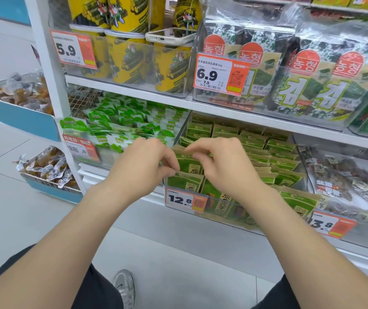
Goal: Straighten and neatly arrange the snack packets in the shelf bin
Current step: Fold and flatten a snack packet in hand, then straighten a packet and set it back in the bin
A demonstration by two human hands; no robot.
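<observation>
White shop shelving fills the view above a pale tiled floor, and on its lower tier a clear shelf bin with a 12.8 price tag on its front holds the snack packets, green with kraft-brown tops, standing in rows from front to back. Both hands meet over the front left corner of that bin. At the left hand the fingers are curled tight, and thumb and fingertips pinch the left edge of an upright packet near the front of the left column. The right hand arches over the same packet, its fingers bent down and closed on the brown top edge, so the packet sits between the two sets of fingertips, with another packet just in front of it against the bin wall. Packets further right lean at uneven angles. Green-and-white pouches fill the neighbouring bin to the left. On the tier above, a phone lies across yellow canisters, beside large seaweed packs. A grey shoe shows below, between the forearms.
</observation>
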